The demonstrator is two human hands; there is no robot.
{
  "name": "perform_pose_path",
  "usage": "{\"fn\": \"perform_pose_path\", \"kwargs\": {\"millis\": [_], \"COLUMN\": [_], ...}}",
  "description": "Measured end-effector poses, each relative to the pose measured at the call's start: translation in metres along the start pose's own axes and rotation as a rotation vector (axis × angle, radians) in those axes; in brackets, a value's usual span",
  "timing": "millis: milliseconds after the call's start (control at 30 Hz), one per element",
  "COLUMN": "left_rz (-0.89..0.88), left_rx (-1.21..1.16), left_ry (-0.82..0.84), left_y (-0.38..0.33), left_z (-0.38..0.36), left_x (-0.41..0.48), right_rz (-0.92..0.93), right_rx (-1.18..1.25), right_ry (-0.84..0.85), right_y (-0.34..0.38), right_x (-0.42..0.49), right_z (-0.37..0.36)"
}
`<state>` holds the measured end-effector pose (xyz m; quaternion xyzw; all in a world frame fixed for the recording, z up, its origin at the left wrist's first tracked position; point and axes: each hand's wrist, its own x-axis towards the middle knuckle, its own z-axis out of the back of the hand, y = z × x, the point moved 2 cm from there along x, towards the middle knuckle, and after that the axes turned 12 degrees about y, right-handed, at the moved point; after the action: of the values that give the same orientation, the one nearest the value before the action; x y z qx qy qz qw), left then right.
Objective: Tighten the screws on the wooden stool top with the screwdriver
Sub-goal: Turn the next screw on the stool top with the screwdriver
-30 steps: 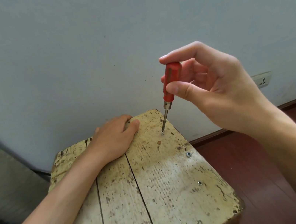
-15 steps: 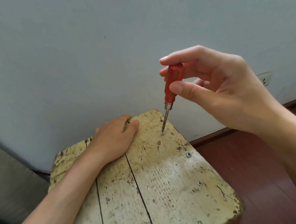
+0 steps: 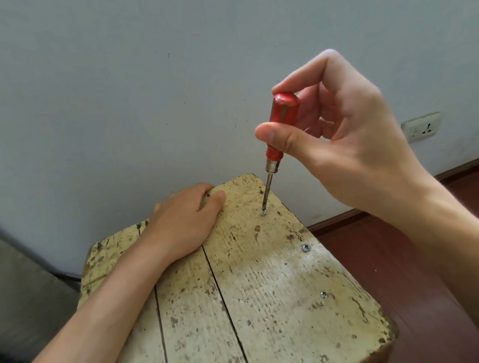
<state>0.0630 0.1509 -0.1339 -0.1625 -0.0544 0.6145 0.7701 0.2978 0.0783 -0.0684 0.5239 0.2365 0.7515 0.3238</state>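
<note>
Thumb and curled fingers of the right hand (image 3: 351, 144) pinch the screwdriver (image 3: 283, 111) by its glossy red handle, the thin steel tip seated in a screw (image 3: 263, 214) at centre frame. This looks like mid-tightening, and the next move needs downward pressure and a clockwise twist. The left hand (image 3: 182, 221), fingers hooked over the far edge, steadies the chipped, cream-painted plank stool top (image 3: 267, 302).

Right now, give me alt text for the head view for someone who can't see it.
A right hand pinches a red-handled screwdriver, tip set in a screw near the far right corner of a worn wooden stool top. The left hand grips the top's far edge; two more screws sit along its right edge.
</note>
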Motion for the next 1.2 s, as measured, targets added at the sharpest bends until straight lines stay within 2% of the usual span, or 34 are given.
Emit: {"fn": "perform_pose_path", "kwargs": {"millis": [200, 367, 467, 633, 800, 967, 1200], "left_rz": [0.001, 0.004, 0.001, 0.000, -0.002, -0.002, 0.000], "left_rx": [0.005, -0.003, -0.002, 0.007, -0.006, -0.004, 0.002], "left_ry": [0.005, 0.007, 0.011, 0.001, 0.003, 0.001, 0.000], "left_y": [0.001, 0.002, 0.002, 0.001, 0.001, 0.002, 0.001], "left_z": [-0.001, -0.001, -0.002, -0.001, -0.001, -0.002, -0.001], "left_x": [0.000, 0.001, 0.001, 0.000, 0.000, 0.000, 0.000], "right_rz": [0.020, 0.055, 0.034, 0.026, -0.035, -0.003, 0.083], "right_rx": [-0.025, -0.013, 0.041, 0.052, 0.005, -0.026, -0.015], "right_ry": [0.004, 0.141, 0.167, 0.117, -0.018, -0.026, 0.142], "right_y": [-0.004, -0.007, -0.007, -0.005, -0.005, -0.006, -0.009], "right_x": [-0.005, -0.004, -0.004, -0.003, -0.002, -0.004, -0.005], "right_z": [0.005, 0.016, 0.017, 0.014, 0.009, 0.008, 0.014]}}
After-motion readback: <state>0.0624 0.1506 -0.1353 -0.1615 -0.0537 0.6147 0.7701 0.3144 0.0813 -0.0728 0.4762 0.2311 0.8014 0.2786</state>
